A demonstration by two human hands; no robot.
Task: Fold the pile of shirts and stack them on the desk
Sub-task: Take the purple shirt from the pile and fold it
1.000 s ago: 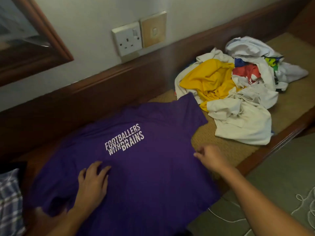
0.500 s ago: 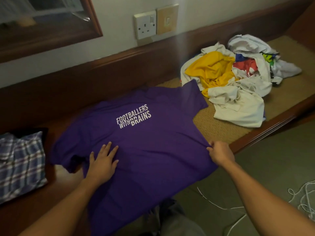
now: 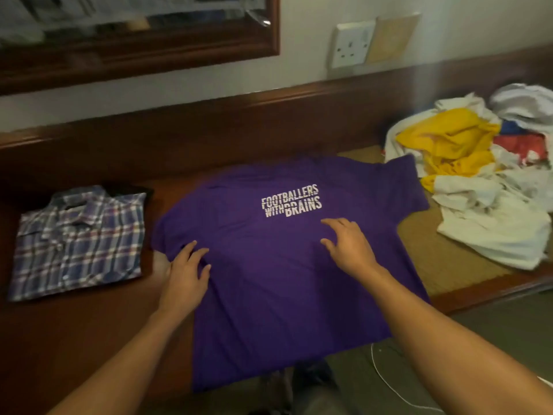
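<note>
**Overhanging hem could drag the shirt off**

The left hand lies flat, fingers straight, on the purple cotton T-shirt with white lettering near its sleeve. A sideways push there could bunch the cloth. The hem hangs past the front edge of the dark wooden desk, so a careless fold may slide off. The right hand, fingers spread and holding nothing, is just below the print; blur hides whether it touches. A folded plaid shirt lies to the left, and a crumpled pile of white, yellow and red shirts to the right.

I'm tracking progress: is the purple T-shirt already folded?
No, the purple T-shirt lies spread flat on the desk with both sleeves out to the sides.
</note>
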